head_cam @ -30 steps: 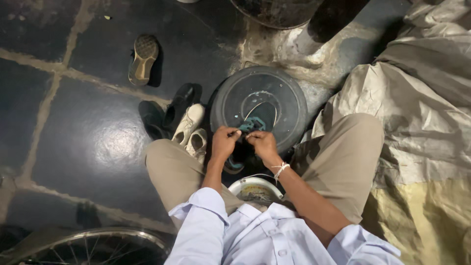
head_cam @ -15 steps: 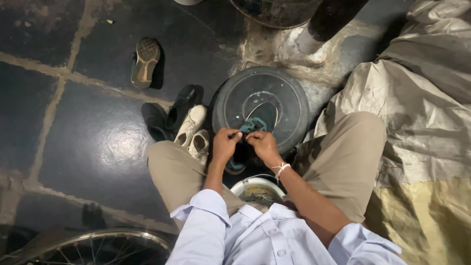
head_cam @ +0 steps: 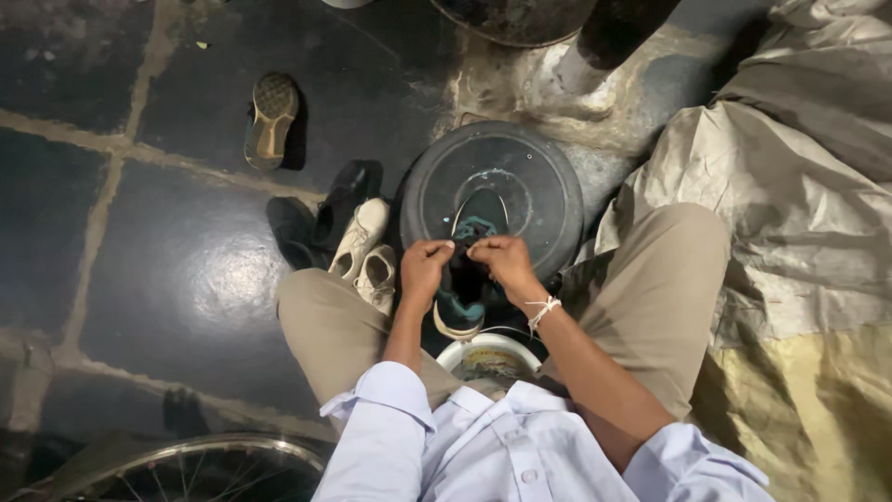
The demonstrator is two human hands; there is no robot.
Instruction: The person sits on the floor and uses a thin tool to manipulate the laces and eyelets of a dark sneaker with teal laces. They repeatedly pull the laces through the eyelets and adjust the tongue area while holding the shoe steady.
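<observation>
Both hands [head_cam: 465, 260] on dark shoe [head_cam: 469, 279]

A dark shoe [head_cam: 469, 270] with teal trim and a pale sole is held sole-edge toward the person, toe on a round black disc [head_cam: 492, 191], its laces pinched by both hands.

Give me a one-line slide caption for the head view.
Seated person's left hand and right hand work a dark sneaker over a round black disc.
</observation>
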